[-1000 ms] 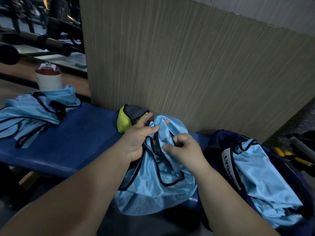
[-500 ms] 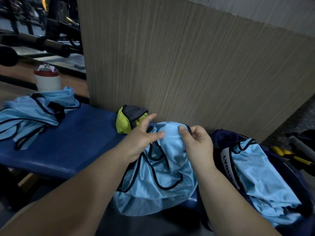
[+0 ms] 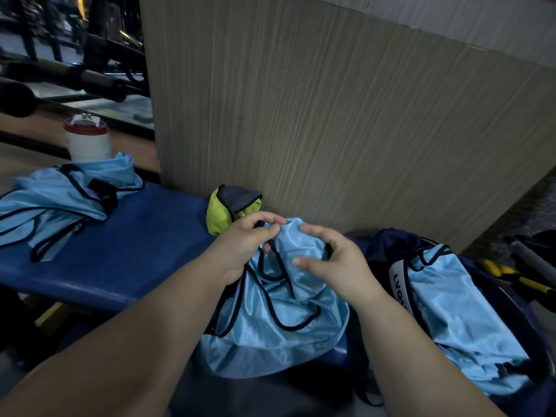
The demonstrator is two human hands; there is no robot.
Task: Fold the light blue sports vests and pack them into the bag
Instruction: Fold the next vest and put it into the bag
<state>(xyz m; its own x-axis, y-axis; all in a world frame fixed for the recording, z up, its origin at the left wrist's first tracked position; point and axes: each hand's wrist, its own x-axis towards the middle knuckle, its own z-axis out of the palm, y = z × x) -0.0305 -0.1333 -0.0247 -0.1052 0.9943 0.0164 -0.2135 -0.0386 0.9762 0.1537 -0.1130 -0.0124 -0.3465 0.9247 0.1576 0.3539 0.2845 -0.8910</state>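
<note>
Both forearms reach in from the lower edge and meet over a light blue vest with black trim; it lies crumpled on the right end of a blue bench, its lower part hanging over the near edge. The left hand is turned palm down, wrist a little bent; its fingertips are curled tight against the thumb and pinch the black trim at the top of the vest. The right hand faces it from the other side, cupped in a wide C round the bunched top of the cloth; the index tip rests on the crest, the thumb lies across the front, and the hold looks loose rather than tight.

Just right of the bench stands a dark navy bag, its mouth open; a second vest lies partly inside it and spills over its near side. At the far left end of the bench is a heap of vests, well apart from the hands; behind the heap stands a white cup with a red lid. A yellow-green cloth sits just beyond the left hand, against a wood-grain panel; a yellow-handled tool lies beyond the bag.
</note>
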